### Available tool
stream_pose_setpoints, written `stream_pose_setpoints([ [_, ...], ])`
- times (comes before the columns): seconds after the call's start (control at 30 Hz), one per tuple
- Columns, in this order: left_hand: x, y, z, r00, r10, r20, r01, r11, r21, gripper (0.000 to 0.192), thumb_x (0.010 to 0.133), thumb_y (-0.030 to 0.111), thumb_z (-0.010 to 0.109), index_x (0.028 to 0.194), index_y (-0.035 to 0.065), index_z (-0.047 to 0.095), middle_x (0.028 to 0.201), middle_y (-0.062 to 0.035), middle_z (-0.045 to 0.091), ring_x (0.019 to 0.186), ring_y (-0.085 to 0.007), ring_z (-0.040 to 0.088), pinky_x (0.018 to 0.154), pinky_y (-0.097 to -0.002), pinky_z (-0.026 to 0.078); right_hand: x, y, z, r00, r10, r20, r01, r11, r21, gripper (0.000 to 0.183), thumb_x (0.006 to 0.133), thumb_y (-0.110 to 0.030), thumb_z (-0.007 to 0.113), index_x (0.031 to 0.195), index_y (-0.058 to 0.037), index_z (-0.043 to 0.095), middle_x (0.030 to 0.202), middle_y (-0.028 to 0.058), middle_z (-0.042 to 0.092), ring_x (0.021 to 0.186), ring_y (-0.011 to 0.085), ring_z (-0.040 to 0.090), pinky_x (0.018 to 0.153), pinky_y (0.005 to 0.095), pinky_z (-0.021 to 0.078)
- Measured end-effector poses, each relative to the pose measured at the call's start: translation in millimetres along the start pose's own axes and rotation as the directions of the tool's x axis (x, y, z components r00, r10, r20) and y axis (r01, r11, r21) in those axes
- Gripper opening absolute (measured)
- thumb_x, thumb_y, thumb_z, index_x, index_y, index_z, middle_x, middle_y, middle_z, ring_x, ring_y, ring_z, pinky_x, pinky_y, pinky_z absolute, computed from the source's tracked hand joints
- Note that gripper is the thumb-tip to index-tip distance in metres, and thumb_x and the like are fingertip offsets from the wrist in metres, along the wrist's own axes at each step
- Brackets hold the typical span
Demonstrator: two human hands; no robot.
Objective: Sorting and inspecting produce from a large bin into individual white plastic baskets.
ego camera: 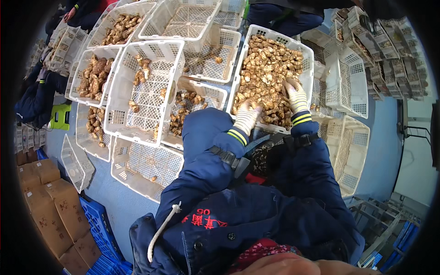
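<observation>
A white plastic crate (310,74) before me is heaped with brown and cream mushrooms (266,68), which look like matsutake. My left hand (248,115), in a striped knit glove, rests on the mushrooms near the crate's lower left part; its fingertips are blurred among them. My right hand (296,94), gloved alike, lies at the right side of the heap with its fingers against mushrooms. Whether either hand grips one cannot be told. Left of the crate, another white crate (178,74) holds a few mushrooms, and a lower crate (215,91) holds some small ones.
More crates with larger mushrooms (94,77) stand at the left. Stacked crates (350,82) are at the right. Co-workers sit at the far left (34,99) and beyond my crate (285,17). Cardboard boxes (51,202) and a blue pallet (99,227) are at the lower left.
</observation>
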State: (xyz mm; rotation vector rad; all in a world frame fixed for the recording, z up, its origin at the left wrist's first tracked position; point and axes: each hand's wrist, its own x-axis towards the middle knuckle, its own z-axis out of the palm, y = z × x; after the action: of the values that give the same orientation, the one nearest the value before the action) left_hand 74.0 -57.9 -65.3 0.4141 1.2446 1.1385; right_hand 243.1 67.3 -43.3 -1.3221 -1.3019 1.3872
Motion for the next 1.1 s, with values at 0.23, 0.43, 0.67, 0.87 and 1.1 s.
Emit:
stream_pose_setpoints([
  [0.23,-28,72,-30,0.964,0.26,-0.06,-0.267,0.929,-0.258,0.056,0.08,0.01,0.066,0.126,0.0016,0.035,0.085,-0.0083,0.06,0.066,-0.0122,0.056,0.058,-0.0219,0.049,8,24,15,0.92,-0.186,0.345,0.392,0.426,-0.815,0.03,0.082,-0.011,0.055,0.111,-0.0061,0.057,0.1,0.016,0.063,0.092,0.0286,0.06,0.082,0.0339,0.0472],
  [0.43,-11,45,-33,0.996,0.057,-0.074,-0.087,0.857,-0.508,0.032,0.079,0.005,0.063,0.109,0.0069,0.053,0.093,-0.0047,0.059,0.085,-0.0182,0.058,0.074,-0.0314,0.05,25,42,66,0.792,-0.122,0.598,0.61,0.129,-0.782,0.019,0.074,-0.012,0.061,0.093,-0.0095,0.063,0.1,0.0135,0.059,0.09,0.0325,0.057,0.08,0.0373,0.047],
  [0.67,-13,51,-28,0.993,-0.043,-0.107,-0.01,0.891,-0.453,0.032,0.082,0.031,0.063,0.107,0.0115,0.056,0.1,-0.002,0.056,0.085,-0.0165,0.056,0.074,-0.0334,0.048,25,40,-2,0.893,0.351,0.283,-0.414,0.886,0.208,0.047,0.072,-0.013,0.061,0.116,-0.0018,0.05,0.102,0.0109,0.057,0.09,0.0214,0.058,0.079,0.0345,0.0478],
  [0.87,2,37,-36,0.999,0.039,-0.022,-0.044,0.94,-0.339,0.037,0.086,0.033,0.058,0.114,0.0093,0.053,0.108,-0.0064,0.053,0.091,-0.0182,0.055,0.075,-0.034,0.049,-1,25,19,0.849,0.363,0.383,0.137,0.548,-0.825,0.042,0.078,-0.026,0.063,0.116,-0.0102,0.055,0.111,0.0163,0.059,0.098,0.0275,0.059,0.084,0.0344,0.0473],
  [1.1,-2,43,-23,1.0,0.025,-0.009,-0.027,0.966,-0.256,0.037,0.084,0.03,0.061,0.114,0.0098,0.053,0.115,-0.0071,0.049,0.095,-0.0197,0.053,0.073,-0.0352,0.05,-6,34,6,0.781,0.433,0.451,0.319,0.346,-0.883,0.059,0.071,-0.025,0.069,0.123,-0.0085,0.047,0.105,0.0218,0.059,0.098,0.0356,0.057,0.085,0.041,0.0448],
])
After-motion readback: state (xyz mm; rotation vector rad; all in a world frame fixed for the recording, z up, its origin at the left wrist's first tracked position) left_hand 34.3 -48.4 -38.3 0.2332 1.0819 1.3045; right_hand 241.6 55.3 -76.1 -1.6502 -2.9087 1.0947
